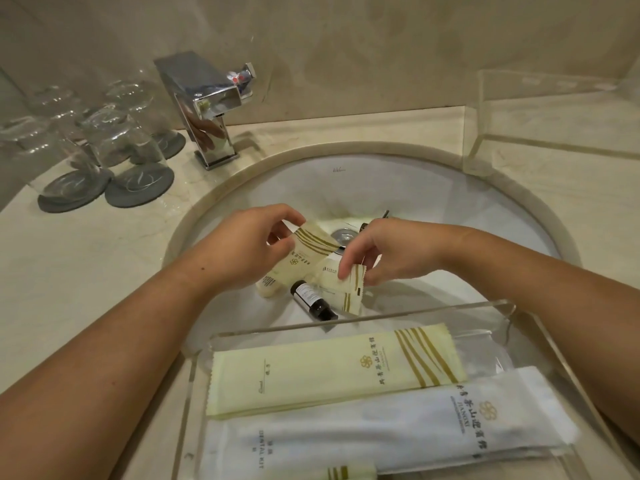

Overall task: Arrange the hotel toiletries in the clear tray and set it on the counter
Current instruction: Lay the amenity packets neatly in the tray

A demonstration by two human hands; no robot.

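The clear tray (pixel 363 318) rests across the near rim of the sink, holding a long cream packet (pixel 325 370) and a white dental kit packet (pixel 381 431). Over the basin, my left hand (pixel 242 251) pinches a cream sachet with gold stripes (pixel 304 252). My right hand (pixel 381 252) grips a smaller cream sachet (pixel 348 289) by its upper edge. Below them in the basin lie a dark brown bottle (pixel 310 301), a pale bottle (pixel 266 285) and a white box (pixel 329 268), all partly hidden by the hands and sachets.
The white sink (pixel 433 202) has a chrome drain (pixel 343 234) and a square chrome faucet (pixel 207 109) behind it. Several upturned glasses on grey coasters (pixel 104 161) stand on the marble counter at left. A second clear acrylic tray (pixel 554 126) sits at back right.
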